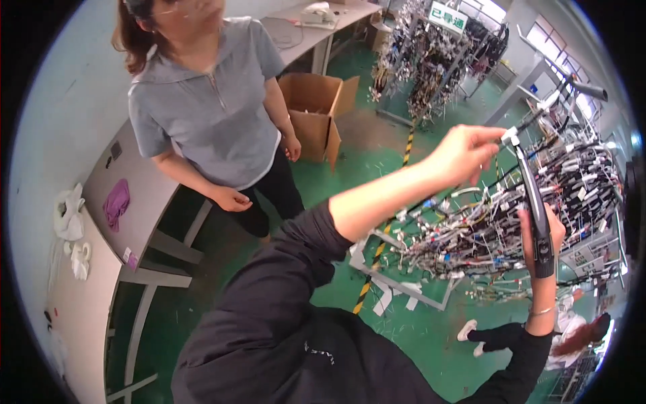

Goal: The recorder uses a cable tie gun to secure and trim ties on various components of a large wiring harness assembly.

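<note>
My left hand [464, 155] is raised at the upper right, thumb and fingers pinching a small white piece [510, 135], like a tag or connector, on a black cable [538, 116]. My right hand [556, 232] is wrapped round a long, slim black hand tool [535, 202]; its exact kind is unclear. The tool stands nearly upright, its tip meeting the white piece from below. Above and to the right, the black cable runs toward a dark tube end [592, 91].
Dense bundles of wire harnesses [572, 182] hang on a rack below my hands. A person in a grey top [208, 108] stands at the left, near tables [151, 195] and an open cardboard box [306, 128]. Another person [498, 337] is at the lower right.
</note>
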Motion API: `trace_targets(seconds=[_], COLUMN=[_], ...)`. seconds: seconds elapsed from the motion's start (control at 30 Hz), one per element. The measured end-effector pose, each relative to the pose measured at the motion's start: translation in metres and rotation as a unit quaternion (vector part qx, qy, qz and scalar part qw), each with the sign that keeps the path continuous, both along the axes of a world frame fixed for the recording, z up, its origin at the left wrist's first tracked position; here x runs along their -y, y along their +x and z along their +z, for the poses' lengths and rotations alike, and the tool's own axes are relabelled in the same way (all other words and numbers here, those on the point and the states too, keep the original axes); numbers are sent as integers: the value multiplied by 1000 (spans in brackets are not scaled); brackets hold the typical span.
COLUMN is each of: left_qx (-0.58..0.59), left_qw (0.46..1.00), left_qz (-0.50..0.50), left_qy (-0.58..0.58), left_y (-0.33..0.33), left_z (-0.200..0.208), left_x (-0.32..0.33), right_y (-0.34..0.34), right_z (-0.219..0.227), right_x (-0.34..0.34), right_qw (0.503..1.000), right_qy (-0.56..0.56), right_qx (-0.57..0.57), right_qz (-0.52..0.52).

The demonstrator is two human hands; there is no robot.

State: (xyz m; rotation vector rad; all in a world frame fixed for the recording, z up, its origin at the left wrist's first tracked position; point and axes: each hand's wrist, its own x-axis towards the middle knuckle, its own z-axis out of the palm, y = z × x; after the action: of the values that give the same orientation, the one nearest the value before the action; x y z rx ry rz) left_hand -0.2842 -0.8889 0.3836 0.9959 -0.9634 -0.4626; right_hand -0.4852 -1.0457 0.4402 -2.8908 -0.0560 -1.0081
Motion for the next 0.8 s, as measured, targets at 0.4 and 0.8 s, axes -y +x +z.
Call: trace_targets(seconds=[0.4, 0.8], left_qx=[49, -44], left_qw=[905, 977], left_qz=[-273, 73], left_qy=[323, 196], left_y=[83, 61], left_z=[-205, -289], left_x=[-96, -135], right_y=[-62, -56], right_z=[-196, -219], right_x=[-11, 14], right_qw=[999, 900], right_qy=[-3, 413], right_qx=[41, 110], right_qz=[1, 79])
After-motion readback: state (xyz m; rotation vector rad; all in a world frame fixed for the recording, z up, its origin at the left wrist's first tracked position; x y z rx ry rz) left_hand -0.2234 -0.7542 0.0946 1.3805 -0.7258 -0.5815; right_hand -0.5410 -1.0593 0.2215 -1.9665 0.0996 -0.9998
